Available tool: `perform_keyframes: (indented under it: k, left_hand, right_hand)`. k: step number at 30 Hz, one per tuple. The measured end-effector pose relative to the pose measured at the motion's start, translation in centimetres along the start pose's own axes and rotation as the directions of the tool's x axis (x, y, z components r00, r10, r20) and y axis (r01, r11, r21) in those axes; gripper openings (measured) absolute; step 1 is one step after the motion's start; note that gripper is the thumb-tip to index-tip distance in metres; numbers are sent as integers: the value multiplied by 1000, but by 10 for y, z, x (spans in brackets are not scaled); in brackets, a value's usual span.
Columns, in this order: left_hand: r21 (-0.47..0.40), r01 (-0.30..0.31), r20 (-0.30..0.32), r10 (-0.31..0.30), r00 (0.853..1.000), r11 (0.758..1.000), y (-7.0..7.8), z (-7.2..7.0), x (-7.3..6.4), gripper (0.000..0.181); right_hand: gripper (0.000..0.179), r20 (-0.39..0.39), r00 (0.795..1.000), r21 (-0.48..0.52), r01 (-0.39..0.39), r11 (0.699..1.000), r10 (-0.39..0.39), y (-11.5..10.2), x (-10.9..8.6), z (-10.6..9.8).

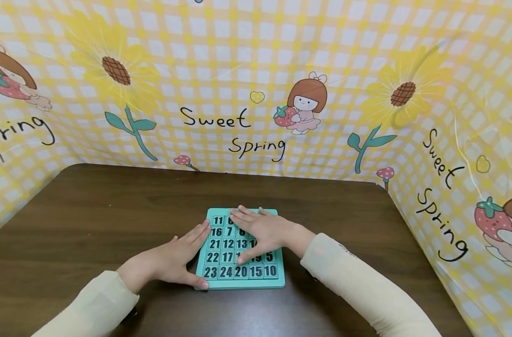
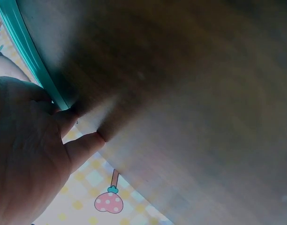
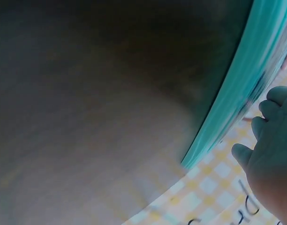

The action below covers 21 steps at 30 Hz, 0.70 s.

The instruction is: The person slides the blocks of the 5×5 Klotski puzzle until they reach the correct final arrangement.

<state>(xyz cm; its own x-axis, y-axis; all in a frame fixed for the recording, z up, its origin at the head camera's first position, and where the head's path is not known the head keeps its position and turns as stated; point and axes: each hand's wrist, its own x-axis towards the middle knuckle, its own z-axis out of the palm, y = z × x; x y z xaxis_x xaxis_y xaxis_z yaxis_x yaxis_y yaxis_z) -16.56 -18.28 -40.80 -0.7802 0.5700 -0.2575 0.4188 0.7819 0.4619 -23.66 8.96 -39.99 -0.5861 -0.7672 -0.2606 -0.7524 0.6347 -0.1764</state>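
Observation:
A teal sliding number puzzle [image 1: 233, 272] lies flat on the table, its bold black numerals set in a square grid. Along its left side rests my left hand [image 1: 171, 260], fingertips at the upper left edge and thumb on the lower left corner. My right hand [image 1: 267, 231] spreads over the upper right tiles and hides several of them. Its fingers reach toward the top row, and the thumb points at a tile lower down. In the left wrist view the frame's side wall [image 2: 31, 51] shows beside the palm. The right wrist view has the opposite wall [image 3: 228, 98], with fingers above it.
The dark brown wooden table [image 1: 125, 210] has rounded far corners. A yellow checked cloth [image 1: 222, 70] printed with flowers and "Sweet Spring" stands round its back and sides. Cream sleeves [image 1: 357, 281] cover both forearms.

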Motion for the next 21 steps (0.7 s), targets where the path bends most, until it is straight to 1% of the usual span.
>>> perform_keyframes:
  k: [5, 9, 16, 21]
  left_hand:
    - [8, 7, -1, -7, 1000, 1000, -1, 1, 1, 131]
    - [5, 3, -3, -3, 1000, 1000, -1, 1, 0, 131]
    - [6, -2, -9, 3, 1000, 1000, -3, 2, 0, 131]
    - [5, -4, -8, 4, 1000, 1000, -3, 2, 0, 131]
  right_hand:
    - [107, -9, 1000, 11, -28, 1000, 28, 13, -19, -1]
    - [106, -9, 999, 24, -37, 999, 37, 22, -29, 2]
    - [105, -2, 999, 26, -49, 998, 49, 24, -33, 4]
    - [104, 0, 999, 34, -43, 998, 43, 21, -31, 3]
